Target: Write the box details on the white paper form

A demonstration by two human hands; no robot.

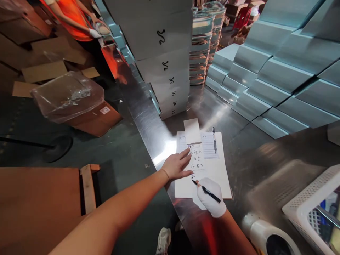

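My right hand (211, 197), in a white glove, grips a black marker pen (211, 194), its tip touching a written mark on white paper. My bare left hand (177, 165) lies flat with fingers spread on the sheet's left side. Handwritten characters and the numbers 105 and 87 show on the paper slip (198, 163) between the hands. Beneath it is a larger white pad (224, 177). A small blank stack of note paper (192, 130) sits at the pad's top, and a second pen (214, 141) lies on a lined sheet (208, 150) to its right.
Tall white boxes (164, 53) with black marks stand behind the pad on the metal table (148, 131). Stacked pale boxes (278, 74) fill the right back. A white basket (300, 202) and a tape roll (273, 237) are front right. Across the left, a person in an orange vest (70, 17) works.
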